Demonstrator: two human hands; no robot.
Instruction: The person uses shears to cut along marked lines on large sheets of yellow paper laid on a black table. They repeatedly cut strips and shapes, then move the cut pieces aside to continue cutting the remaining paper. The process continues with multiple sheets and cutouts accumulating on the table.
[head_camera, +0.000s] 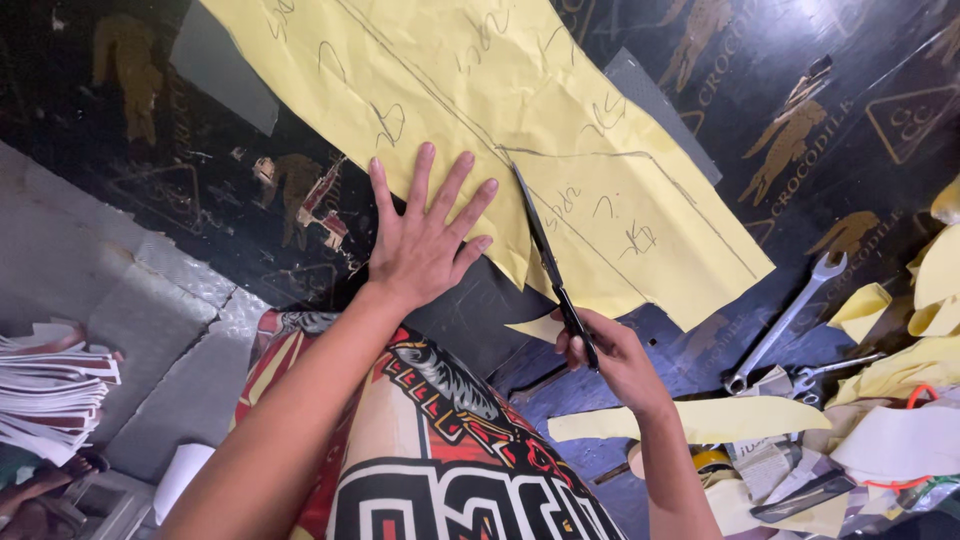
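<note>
Cutting: we see the right hand, at lower centre of the frame, clenched round the handles of dark scissors whose blades are biting into a large yellow paper sheet.
Left hand: the left hand lies flat at centre frame, fingers spread and grasping nothing, pressing the sheet's lower left edge onto the dark printed bench.
Sheet position: we find the paper spread from the top centre down toward the right of centre, creased and marked with pencil lines and scribbles.
Scissors' direction: their long axis runs steeply from the handles at lower centre up and slightly left; the tips point toward the top of the frame, just beside a pencilled line.
Sheet's axis: its long side runs diagonally from upper left to lower right.
Risk, fingers: we judge the left hand's outermost fingers close to the blades; a quick closing stroke could nick them.
Risk, line: the creased paper could buckle or shift under the palm, so the cut may wander off the pencil mark.
Risk, tear: a loose flap hangs by the handles; it could snag and rip.
Nearby: a spanner and yellow offcuts lie at the right.
</note>
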